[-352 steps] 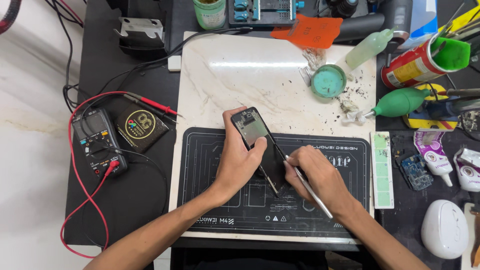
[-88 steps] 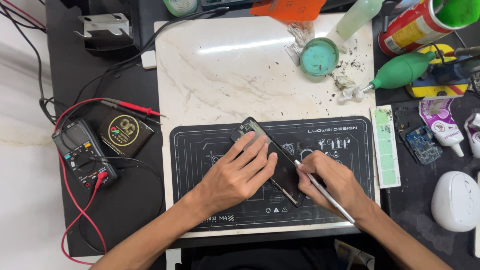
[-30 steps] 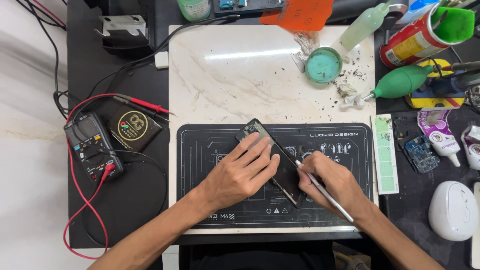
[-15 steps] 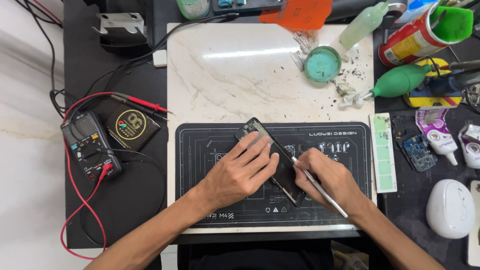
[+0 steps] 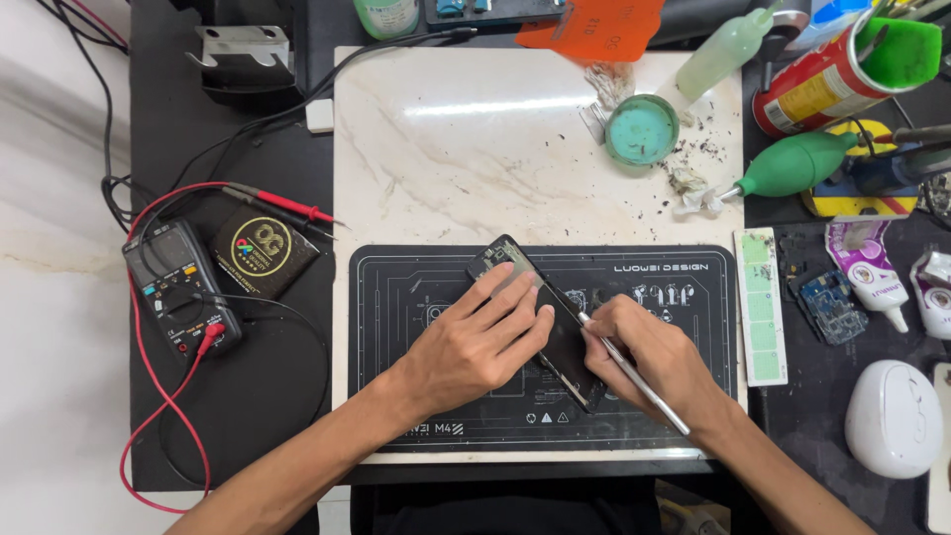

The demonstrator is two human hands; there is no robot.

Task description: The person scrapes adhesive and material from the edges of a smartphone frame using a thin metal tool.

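A black smartphone lies diagonally on the dark work mat, its back opened toward me. My left hand rests flat on the phone's left side, fingers spread over it and pressing it down. My right hand pinches a thin metal tool like a pen. The tool's tip touches the phone's right edge near its middle. The lower part of the phone sits between my two hands.
The mat lies on a white marble slab. To the left are a multimeter with red leads and a small black box. On the right are a teal dish, green air blower, circuit board and white mouse.
Compared with the oldest frame, the phone lies lower and flatter on the mat, with my left hand spread over it. Over the last second both hands barely move; the tool stays at the edge.
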